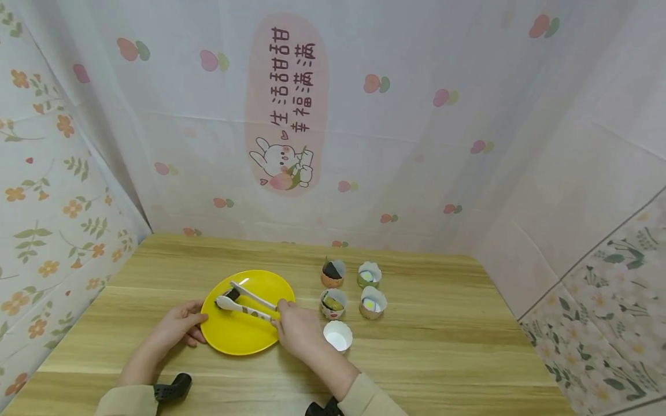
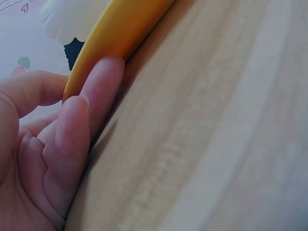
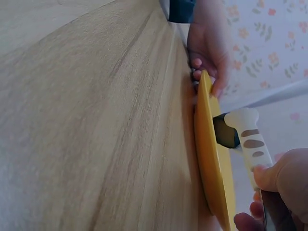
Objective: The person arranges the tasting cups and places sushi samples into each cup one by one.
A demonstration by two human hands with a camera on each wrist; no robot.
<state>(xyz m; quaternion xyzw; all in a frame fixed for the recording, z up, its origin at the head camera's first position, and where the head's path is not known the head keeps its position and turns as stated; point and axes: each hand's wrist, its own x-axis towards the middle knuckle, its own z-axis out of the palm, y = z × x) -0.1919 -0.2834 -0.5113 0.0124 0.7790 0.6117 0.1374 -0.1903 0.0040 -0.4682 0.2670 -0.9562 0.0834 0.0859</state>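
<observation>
A round yellow plate (image 1: 236, 335) lies at the left of the table. My left hand (image 1: 179, 326) grips its left rim, thumb on top and fingertips under the edge, as the left wrist view shows. Over the plate, my right hand (image 1: 302, 326) holds white tongs (image 1: 250, 311) with paw-shaped tips and brown stripes. The tips stand on either side of a small dark block (image 1: 232, 295) near the plate's upper left. In the right wrist view, one tong tip (image 3: 243, 118) overlaps the dark block (image 3: 226, 131).
Right of the plate stand several small cups: an orange one (image 1: 333, 282) with a dark piece, a patterned one (image 1: 333, 314) with a yellow-green piece, a green one (image 1: 369, 284) and a tan one (image 1: 372, 312) with white-and-yellow pieces, and a white one (image 1: 338, 338) by my right wrist.
</observation>
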